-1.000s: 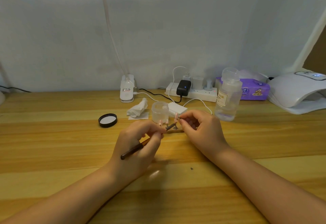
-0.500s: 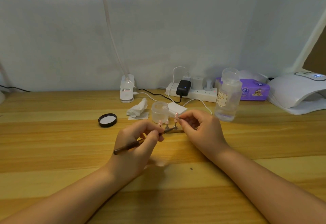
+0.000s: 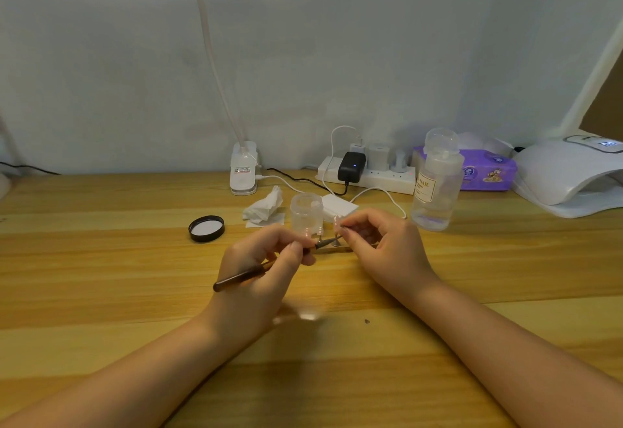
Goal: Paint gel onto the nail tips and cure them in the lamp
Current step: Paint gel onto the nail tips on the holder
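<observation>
Brown-handled, the gel brush [image 3: 256, 274] sits pinched in your left hand [image 3: 266, 269] like a pen, its dark tip reaching toward three o'clock, where your right hand [image 3: 381, 252] grips a pale nail tip [image 3: 336, 221] on its small stand between thumb and forefinger. The bristles look to be just at the foot of that tip, though the contact itself is too small to read. To paint it well, I'd judge you should keep the holding hand planted on the wooden table [image 3: 101, 292], draw the brush in one light stroke along the tip, and carry little gel so it doesn't pool at the edges. Both forearms come in from six o'clock and converge, wrists low, the left one seemingly resting on the wood. Just beyond your fingers, at twelve o'clock, stands the open clear jar [image 3: 306, 213]; its black lid [image 3: 206, 228] lies at ten o'clock. The white curing lamp [image 3: 573, 174] waits well apart at two o'clock, past a clear bottle [image 3: 436, 188].
</observation>
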Demonstrator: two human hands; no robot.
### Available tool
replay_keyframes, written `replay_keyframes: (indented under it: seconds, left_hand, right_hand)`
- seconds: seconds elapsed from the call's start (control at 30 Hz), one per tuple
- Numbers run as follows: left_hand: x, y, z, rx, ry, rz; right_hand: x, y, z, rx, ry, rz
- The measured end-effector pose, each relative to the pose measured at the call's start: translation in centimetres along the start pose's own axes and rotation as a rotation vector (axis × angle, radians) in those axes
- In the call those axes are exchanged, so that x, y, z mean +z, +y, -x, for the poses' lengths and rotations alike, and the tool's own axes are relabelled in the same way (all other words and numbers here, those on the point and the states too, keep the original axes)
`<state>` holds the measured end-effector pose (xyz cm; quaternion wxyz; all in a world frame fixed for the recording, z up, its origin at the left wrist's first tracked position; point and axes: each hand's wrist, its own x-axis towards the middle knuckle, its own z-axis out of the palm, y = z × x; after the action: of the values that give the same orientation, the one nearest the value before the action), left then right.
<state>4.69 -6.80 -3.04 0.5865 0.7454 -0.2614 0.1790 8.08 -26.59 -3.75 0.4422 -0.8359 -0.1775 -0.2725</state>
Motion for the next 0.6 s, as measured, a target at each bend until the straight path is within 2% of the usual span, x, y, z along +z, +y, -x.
replay_keyframes:
  seconds: [0.27,0.6]
  left_hand:
    - [-0.05,-0.38,-0.51,-0.036,0.056,0.058]
    - [0.14,-0.5,-0.37,-0.022,0.036,0.044]
  right_hand:
    - [-0.21,-0.23,0.02,0.024,-0.053,-0.078]
    - [-0.14,-0.13,0.06,0.061,-0.064,-0.129]
